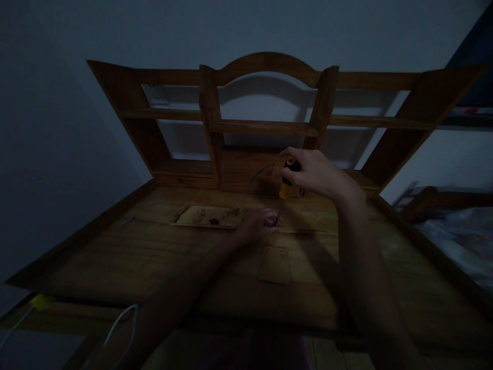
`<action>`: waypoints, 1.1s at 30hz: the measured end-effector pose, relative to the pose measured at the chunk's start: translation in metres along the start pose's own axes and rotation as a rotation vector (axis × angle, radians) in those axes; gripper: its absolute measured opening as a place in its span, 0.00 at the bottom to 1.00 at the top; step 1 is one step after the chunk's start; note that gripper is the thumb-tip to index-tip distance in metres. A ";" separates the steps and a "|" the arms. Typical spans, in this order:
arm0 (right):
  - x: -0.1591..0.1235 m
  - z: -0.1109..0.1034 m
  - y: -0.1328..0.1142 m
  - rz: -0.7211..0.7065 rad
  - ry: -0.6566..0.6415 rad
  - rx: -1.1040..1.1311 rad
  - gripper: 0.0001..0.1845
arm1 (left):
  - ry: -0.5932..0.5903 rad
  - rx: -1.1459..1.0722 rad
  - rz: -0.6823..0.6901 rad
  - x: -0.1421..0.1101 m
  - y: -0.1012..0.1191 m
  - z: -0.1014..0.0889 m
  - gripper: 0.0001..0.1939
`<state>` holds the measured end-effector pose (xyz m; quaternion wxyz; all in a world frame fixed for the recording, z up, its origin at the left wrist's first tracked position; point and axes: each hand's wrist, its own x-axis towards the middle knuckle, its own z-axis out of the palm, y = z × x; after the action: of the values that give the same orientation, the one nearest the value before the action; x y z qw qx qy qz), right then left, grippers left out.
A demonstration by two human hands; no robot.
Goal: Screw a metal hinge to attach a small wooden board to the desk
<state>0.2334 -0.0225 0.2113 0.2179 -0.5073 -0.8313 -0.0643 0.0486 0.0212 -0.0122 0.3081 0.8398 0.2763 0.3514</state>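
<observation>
In the head view, my right hand [314, 172] is closed around the black and yellow handle of a screwdriver [285, 190]. Its shaft points down, nearly upright, onto the wooden desktop. At the shaft's lower end my left hand [260, 223] has its fingers curled together, resting at the edge of a long pale wooden strip [200, 216]. Whatever those fingers hold by the tip is too small and dark to name. A small rectangular wooden piece [274, 267] with two holes along its top edge lies nearer to me than my left hand.
A wooden shelf unit [265, 126] rises at the back of the desk [127, 257], against the wall. A thin grey object [128, 220] lies on the left. White cable [122, 313] and a yellow item [40, 302] are at the front left. The light is dim.
</observation>
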 end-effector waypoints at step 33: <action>0.001 0.007 -0.008 -0.065 0.009 0.000 0.16 | -0.001 0.107 0.047 -0.001 0.008 -0.003 0.11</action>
<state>0.2237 -0.0232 0.2061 0.2195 -0.4798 -0.8463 -0.0739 0.0477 0.0161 -0.0052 0.2544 0.8615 0.2748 0.3430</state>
